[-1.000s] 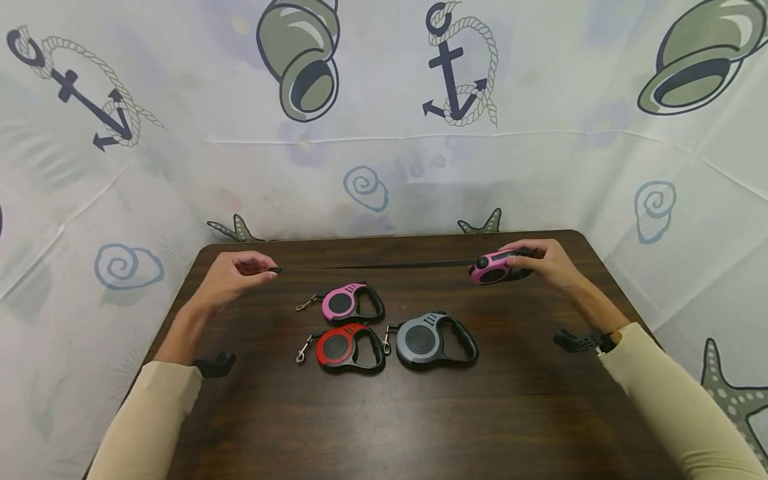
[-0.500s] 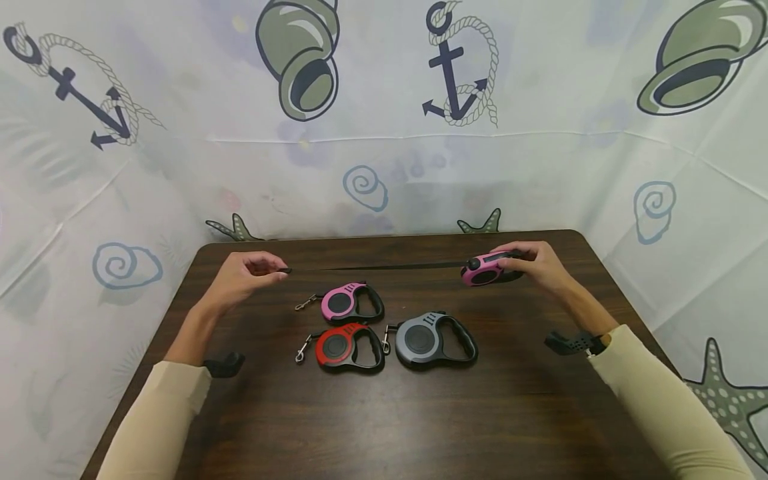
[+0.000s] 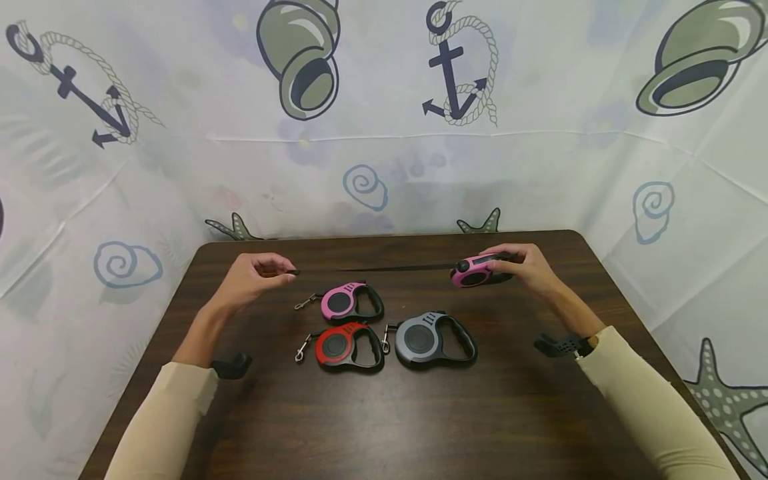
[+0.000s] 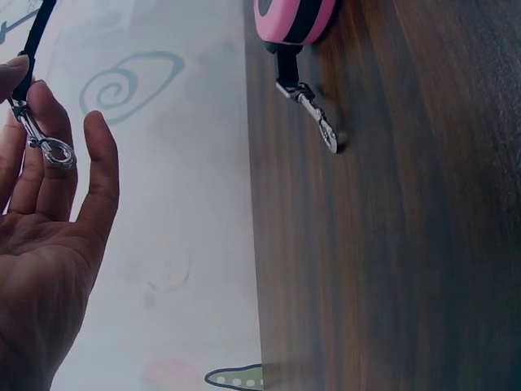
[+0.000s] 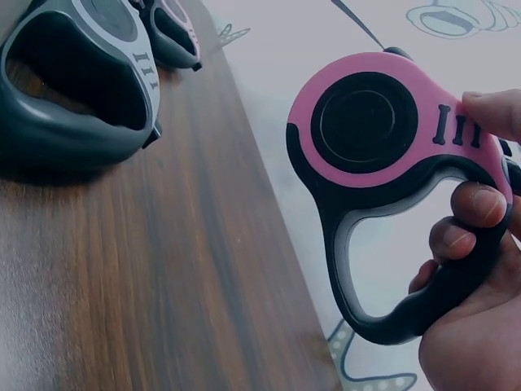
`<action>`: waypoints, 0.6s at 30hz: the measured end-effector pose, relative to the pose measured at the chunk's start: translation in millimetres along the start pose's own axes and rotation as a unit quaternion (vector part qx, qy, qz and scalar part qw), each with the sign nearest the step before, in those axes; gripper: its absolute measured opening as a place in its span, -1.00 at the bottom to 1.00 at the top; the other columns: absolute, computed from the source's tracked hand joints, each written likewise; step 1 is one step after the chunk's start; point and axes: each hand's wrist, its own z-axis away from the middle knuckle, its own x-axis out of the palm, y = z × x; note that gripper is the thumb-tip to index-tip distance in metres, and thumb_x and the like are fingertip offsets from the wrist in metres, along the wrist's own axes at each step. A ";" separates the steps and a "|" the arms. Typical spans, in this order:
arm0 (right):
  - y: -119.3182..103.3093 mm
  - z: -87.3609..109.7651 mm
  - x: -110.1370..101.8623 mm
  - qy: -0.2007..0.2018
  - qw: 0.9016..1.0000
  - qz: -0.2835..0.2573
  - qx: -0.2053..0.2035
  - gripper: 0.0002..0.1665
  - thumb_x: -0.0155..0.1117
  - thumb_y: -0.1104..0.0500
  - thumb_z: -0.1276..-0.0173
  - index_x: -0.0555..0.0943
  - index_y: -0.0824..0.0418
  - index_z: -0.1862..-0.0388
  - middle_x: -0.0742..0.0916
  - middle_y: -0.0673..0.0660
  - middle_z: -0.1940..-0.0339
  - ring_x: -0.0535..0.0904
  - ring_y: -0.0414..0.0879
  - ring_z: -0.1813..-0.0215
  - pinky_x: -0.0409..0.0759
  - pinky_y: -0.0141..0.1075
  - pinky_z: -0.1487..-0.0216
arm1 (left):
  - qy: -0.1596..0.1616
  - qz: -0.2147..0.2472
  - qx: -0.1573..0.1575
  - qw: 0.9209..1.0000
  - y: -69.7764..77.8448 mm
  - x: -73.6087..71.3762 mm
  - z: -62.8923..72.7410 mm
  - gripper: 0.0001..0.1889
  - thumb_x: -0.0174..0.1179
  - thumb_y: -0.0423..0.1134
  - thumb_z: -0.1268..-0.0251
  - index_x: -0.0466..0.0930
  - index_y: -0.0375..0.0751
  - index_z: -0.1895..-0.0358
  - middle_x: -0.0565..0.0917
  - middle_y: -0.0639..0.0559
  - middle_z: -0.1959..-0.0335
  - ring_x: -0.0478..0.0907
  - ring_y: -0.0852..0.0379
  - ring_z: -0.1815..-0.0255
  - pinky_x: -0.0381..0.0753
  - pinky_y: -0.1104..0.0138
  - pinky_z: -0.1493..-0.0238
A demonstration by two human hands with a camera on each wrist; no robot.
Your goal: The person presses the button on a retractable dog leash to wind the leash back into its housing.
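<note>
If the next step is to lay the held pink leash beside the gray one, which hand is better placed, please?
Probably the right hand: its fingers curl round the handle of the held pink leash, and it is nearer the gray leash. The left hand only pinches the strap near its clip.

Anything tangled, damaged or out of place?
Nothing stands out. The red leash, gray leash and pink leash lie flat on the table without visible damage. The right hand grips a second pink leash; its strap runs to the left hand, looking straight and untangled. Fine wear would be too small to tell.
</note>
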 end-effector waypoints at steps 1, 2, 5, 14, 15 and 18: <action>0.1 -0.2 1.3 0.001 1.000 0.001 0.000 -0.68 0.28 0.37 -0.51 0.67 0.51 -0.16 0.81 -0.02 0.04 0.65 -0.16 0.14 0.69 -0.29 0.09 | 0.000 0.001 -0.001 1.000 0.1 0.8 0.1 -0.80 0.47 -0.30 -0.35 0.77 -0.33 0.06 0.80 0.06 0.31 0.71 0.06 0.31 0.70 0.33 0.21; 0.1 -0.5 2.6 0.001 1.000 0.000 0.000 -0.68 0.28 0.37 -0.50 0.68 0.51 -0.16 0.81 -0.02 0.05 0.65 -0.16 0.14 0.69 -0.28 0.10 | -0.001 0.003 -0.002 1.000 0.3 1.4 0.3 -0.80 0.47 -0.30 -0.35 0.77 -0.33 0.06 0.80 0.06 0.31 0.72 0.03 0.30 0.70 0.33 0.21; -0.9 -1.3 7.4 0.000 1.000 -0.002 0.000 -0.68 0.29 0.37 -0.50 0.67 0.50 -0.16 0.81 -0.02 0.05 0.65 -0.15 0.15 0.70 -0.31 0.10 | 0.000 0.006 -0.006 1.000 0.2 3.4 0.5 -0.80 0.48 -0.29 -0.35 0.77 -0.33 0.07 0.79 0.06 0.32 0.71 -0.01 0.30 0.69 0.33 0.22; -3.1 -5.1 21.4 -0.012 1.000 -0.014 0.000 -0.66 0.30 0.37 -0.49 0.67 0.50 -0.18 0.81 -0.01 0.03 0.67 -0.15 0.18 0.72 -0.26 0.13 | -0.012 -0.012 -0.005 1.000 3.5 10.9 -3.3 -0.80 0.48 -0.26 -0.36 0.78 -0.28 0.07 0.78 -0.19 0.27 0.68 0.13 0.34 0.70 0.28 0.23; -2.7 -5.7 22.9 -0.013 1.000 -0.017 -0.001 -0.66 0.30 0.38 -0.49 0.67 0.50 -0.18 0.81 0.00 0.03 0.67 -0.14 0.17 0.72 -0.27 0.12 | -0.013 -0.011 -0.003 1.000 4.2 11.9 -4.2 -0.81 0.48 -0.26 -0.35 0.78 -0.28 0.07 0.79 -0.20 0.27 0.69 0.13 0.34 0.70 0.27 0.24; -0.6 -7.5 26.6 -0.016 1.000 -0.026 -0.001 -0.66 0.30 0.38 -0.49 0.67 0.51 -0.18 0.81 0.02 0.03 0.67 -0.13 0.18 0.72 -0.28 0.13 | -0.015 -0.001 0.005 1.000 6.3 15.6 -6.6 -0.82 0.49 -0.29 -0.33 0.78 -0.28 0.08 0.80 -0.14 0.29 0.70 0.14 0.36 0.71 0.27 0.25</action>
